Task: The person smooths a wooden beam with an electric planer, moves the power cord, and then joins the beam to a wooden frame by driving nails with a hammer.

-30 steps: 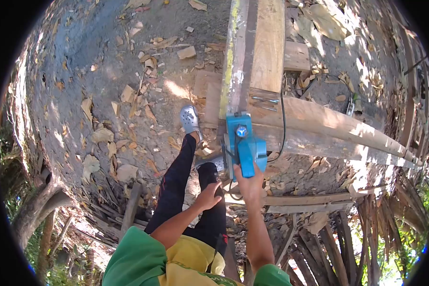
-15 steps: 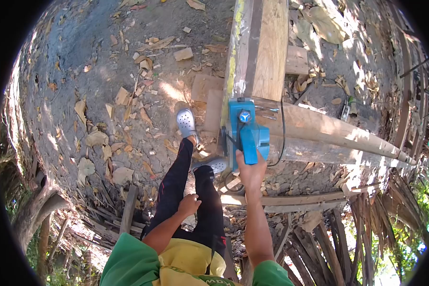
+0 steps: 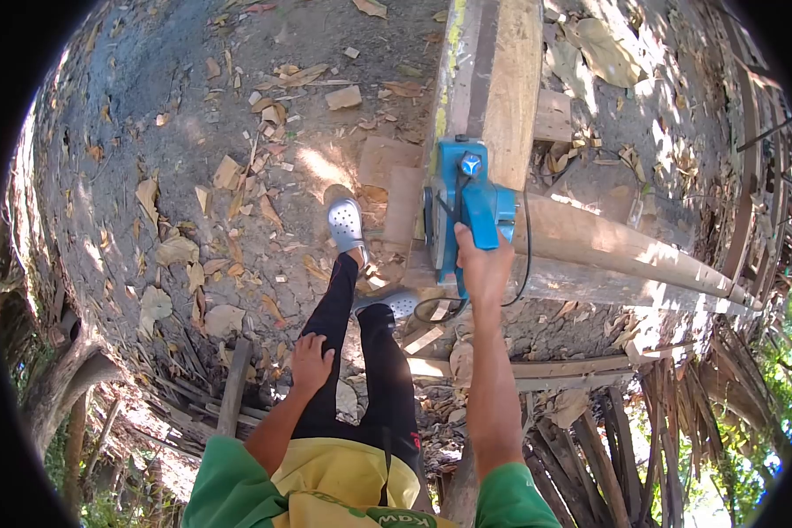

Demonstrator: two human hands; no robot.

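Note:
A blue power planer sits on the near end of a long wooden beam. My right hand is closed round the planer's rear handle. A black cord loops from the tool's back, to the right of my wrist. My left hand rests on my left thigh, over the black trousers, with its fingers apart and nothing in it.
A second long timber runs off to the right from beside the planer. Wood offcuts and dry leaves litter the dirt ground. Planks and sticks lie near my legs. My feet wear grey clogs.
The planer and my right hand have moved forward along the beam, away from me. My left hand has shifted left and forward onto my thigh, its fingers now spread.

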